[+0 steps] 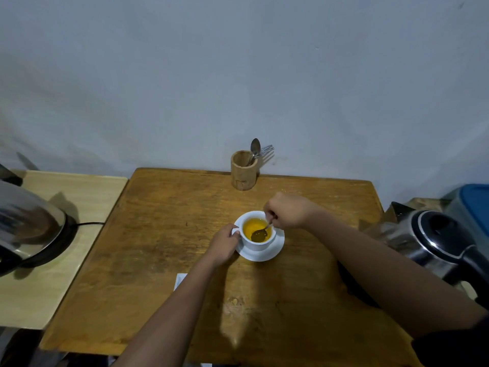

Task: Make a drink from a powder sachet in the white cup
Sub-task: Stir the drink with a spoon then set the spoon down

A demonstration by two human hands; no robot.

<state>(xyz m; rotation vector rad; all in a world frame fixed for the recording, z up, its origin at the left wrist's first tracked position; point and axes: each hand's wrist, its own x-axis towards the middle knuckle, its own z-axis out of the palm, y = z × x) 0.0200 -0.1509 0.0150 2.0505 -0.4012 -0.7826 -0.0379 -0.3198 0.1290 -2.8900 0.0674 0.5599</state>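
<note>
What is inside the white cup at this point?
The white cup holds yellow-orange liquid with the bowl of a spoon dipped in it, held by the right hand. The left hand grips the handle. Undissolved powder at the bottom cannot be seen.

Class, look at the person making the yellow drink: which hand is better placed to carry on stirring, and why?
The right hand: it holds the spoon, whose bowl sits in the white cup. The left hand is on the cup's handle side, steadying it.

No legible text, label, brand, number or sign appears. The white paper (180,280) lying on the wooden table (158,234) bears faint markings, too small and blurred to read.
</note>
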